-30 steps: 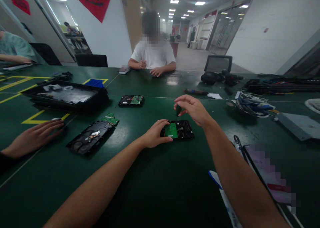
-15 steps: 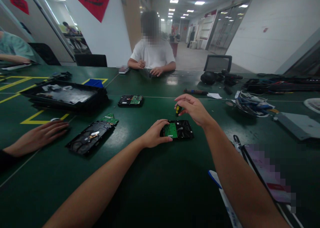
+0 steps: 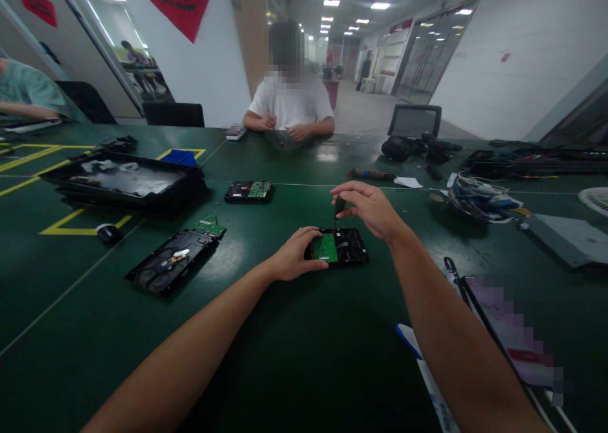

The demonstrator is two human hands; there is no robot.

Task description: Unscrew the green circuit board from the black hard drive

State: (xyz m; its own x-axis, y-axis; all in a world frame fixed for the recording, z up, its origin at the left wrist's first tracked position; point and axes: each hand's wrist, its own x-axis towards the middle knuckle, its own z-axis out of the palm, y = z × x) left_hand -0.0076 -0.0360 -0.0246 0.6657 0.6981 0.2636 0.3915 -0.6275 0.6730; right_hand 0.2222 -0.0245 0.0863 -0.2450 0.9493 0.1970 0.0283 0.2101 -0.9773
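Observation:
Flat on the green table lies a hard drive point(image 3: 352, 246), its green circuit board facing up. My left hand point(image 3: 297, 253) grips the drive's left end between thumb and fingers. Above the drive, my right hand point(image 3: 363, 208) is closed around the dark handle of a screwdriver point(image 3: 339, 206). The screwdriver stands nearly upright, its thin shaft pointing down at the far edge of the circuit board. Whether the tip sits in a screw is too small to tell.
Another hard drive point(image 3: 248, 191) lies beyond my left hand, and a larger opened black unit point(image 3: 175, 259) to the left. A black tray point(image 3: 123, 180) stands farther back. Bundled cables point(image 3: 482, 199) and a grey box point(image 3: 567, 237) are at right. A person point(image 3: 291, 107) sits opposite.
The other person's hand at the left has gone from view, uncovering a small dark round object. The screwdriver handle has turned in my right hand; its yellow marking no longer shows.

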